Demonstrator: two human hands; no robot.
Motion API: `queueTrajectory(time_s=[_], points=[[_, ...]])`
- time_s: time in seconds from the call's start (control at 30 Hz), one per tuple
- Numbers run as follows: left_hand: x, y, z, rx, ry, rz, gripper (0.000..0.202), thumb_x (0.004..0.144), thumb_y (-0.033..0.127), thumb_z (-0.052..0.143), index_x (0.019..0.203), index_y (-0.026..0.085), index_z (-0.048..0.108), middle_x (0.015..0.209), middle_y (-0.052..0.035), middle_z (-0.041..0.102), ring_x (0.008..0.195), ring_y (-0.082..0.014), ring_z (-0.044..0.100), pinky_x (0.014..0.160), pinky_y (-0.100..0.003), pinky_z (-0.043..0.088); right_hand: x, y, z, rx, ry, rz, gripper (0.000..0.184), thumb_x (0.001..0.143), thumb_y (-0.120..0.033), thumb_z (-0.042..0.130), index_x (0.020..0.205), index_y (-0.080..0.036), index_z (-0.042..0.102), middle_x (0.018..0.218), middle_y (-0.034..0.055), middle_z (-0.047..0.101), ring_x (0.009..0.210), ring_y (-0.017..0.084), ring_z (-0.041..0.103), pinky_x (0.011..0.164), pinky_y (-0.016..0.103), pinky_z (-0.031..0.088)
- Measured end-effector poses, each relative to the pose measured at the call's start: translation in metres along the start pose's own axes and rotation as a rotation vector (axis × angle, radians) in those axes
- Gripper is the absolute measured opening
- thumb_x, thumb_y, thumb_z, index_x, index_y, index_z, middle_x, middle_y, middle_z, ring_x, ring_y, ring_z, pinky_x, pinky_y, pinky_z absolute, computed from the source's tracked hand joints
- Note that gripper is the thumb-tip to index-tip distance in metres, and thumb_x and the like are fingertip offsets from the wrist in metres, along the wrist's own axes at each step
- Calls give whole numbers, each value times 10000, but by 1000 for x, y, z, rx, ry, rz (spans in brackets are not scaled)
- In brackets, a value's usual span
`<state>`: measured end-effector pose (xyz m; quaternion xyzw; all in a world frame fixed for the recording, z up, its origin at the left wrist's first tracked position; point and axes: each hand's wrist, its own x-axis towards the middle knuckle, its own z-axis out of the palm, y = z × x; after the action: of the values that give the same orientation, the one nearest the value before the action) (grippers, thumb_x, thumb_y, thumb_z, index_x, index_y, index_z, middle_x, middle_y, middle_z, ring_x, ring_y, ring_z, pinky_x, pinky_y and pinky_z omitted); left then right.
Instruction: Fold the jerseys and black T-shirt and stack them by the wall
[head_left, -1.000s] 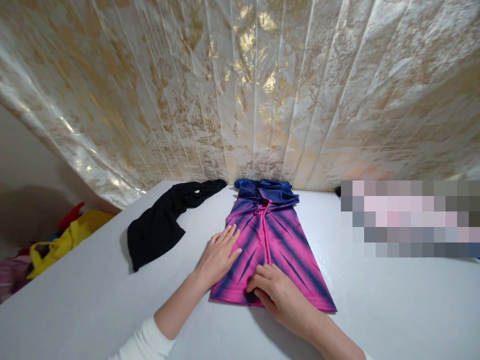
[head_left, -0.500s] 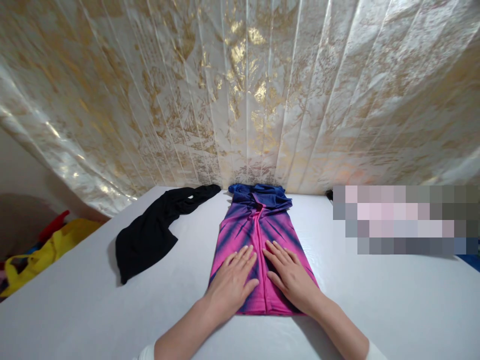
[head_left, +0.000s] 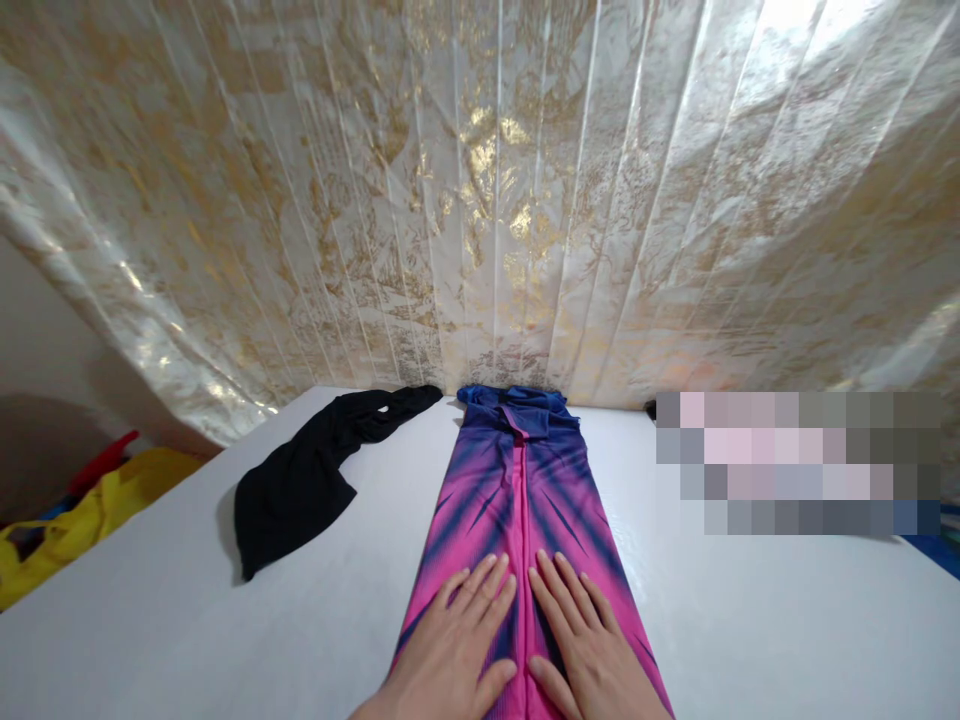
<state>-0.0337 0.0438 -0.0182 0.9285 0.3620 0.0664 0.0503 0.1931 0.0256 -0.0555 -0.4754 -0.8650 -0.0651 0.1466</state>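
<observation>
Our left hand (head_left: 461, 645) and right hand (head_left: 589, 640) lie flat, fingers (head_left: 486, 582) loosely spread, on the pink-and-navy garment (head_left: 525, 530) towards six o'clock, where uneven pressure could (we think) skew its centre folds (head_left: 517, 490).

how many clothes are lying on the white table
2 clear: a black garment at left, a pink garment in the middle; the blurred patch at right may hide more.

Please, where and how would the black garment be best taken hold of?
The black garment is probably best pinched at its pointed near corner, with the left hand coming from the near side: this wide end spreads fairly flat, while the narrow far end looks bunched near the patterned curtain.
</observation>
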Motion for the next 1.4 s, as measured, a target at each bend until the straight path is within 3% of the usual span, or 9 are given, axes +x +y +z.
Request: queueTrajectory(time_s=[0.17,0.3,0.47,0.6,0.73,0.93,1.13,1.27,1.4], points=[[-21,11,26,76,51,72,823,946,426,487,1484,236,-107,1495,-88,280,1342,-269,383,1020,-390,425,-31,1,11,24,3,-69,869,870,-511,517,1511,-272,-18,1477,69,372,1271,321,480,931,438,479],[-16,14,8,42,16,74,711,973,420,420,1504,245,-20,1509,-79,255,1365,-255,344,1033,-398,411,-18,19,-12,135,-124,2,748,879,-460,515,1507,-295,145,1532,50,259,1366,292,348,1040,446,400],[52,-20,-28,-28,41,-138,546,982,386,384,1474,176,272,1533,-85,234,1408,-243,244,1105,-454,313,52,52,-30,134,-214,209,528,939,-386,418,1430,-191,400,1503,112,336,1393,250,300,1107,484,299],[119,-62,-20,-12,76,-184,463,986,328,357,1405,137,407,1474,-131,373,1374,-236,329,1082,-440,339,105,73,-12,86,-172,238,502,957,-387,398,1413,-179,423,1496,131,355,1397,249,291,1103,490,283],[145,-82,-2,-14,122,-192,474,982,322,364,1419,139,379,1499,-131,330,1398,-236,278,1104,-447,295,125,84,7,38,-160,282,559,951,-477,381,1441,-208,375,1533,109,286,1422,282,213,1107,532,230],[144,-84,5,-45,141,-205,525,979,407,368,1431,141,352,1527,-116,282,1418,-229,227,1119,-439,257,124,87,16,34,-122,268,634,931,-582,351,1458,-230,342,1546,93,258,1429,295,184,1113,552,185],[150,-86,-6,-87,171,-241,489,998,361,319,1431,136,344,1517,-105,310,1412,-204,247,1109,-420,292,122,91,8,149,-78,240,562,970,-468,326,1443,-167,364,1528,116,300,1430,253,197,1121,510,240],[106,-62,-29,-124,234,-196,485,1002,269,280,1474,166,249,1544,-60,255,1429,-166,187,1128,-393,276,119,84,-11,286,-16,72,493,985,-336,318,1455,-186,329,1522,101,326,1423,195,228,1117,446,295],[43,-27,-29,-48,68,136,441,981,273,357,1419,222,369,1533,-39,283,1416,-186,234,1116,-369,296,131,67,-21,320,-53,-65,492,959,-268,374,1442,-178,353,1505,111,355,1395,202,302,1114,436,313]])
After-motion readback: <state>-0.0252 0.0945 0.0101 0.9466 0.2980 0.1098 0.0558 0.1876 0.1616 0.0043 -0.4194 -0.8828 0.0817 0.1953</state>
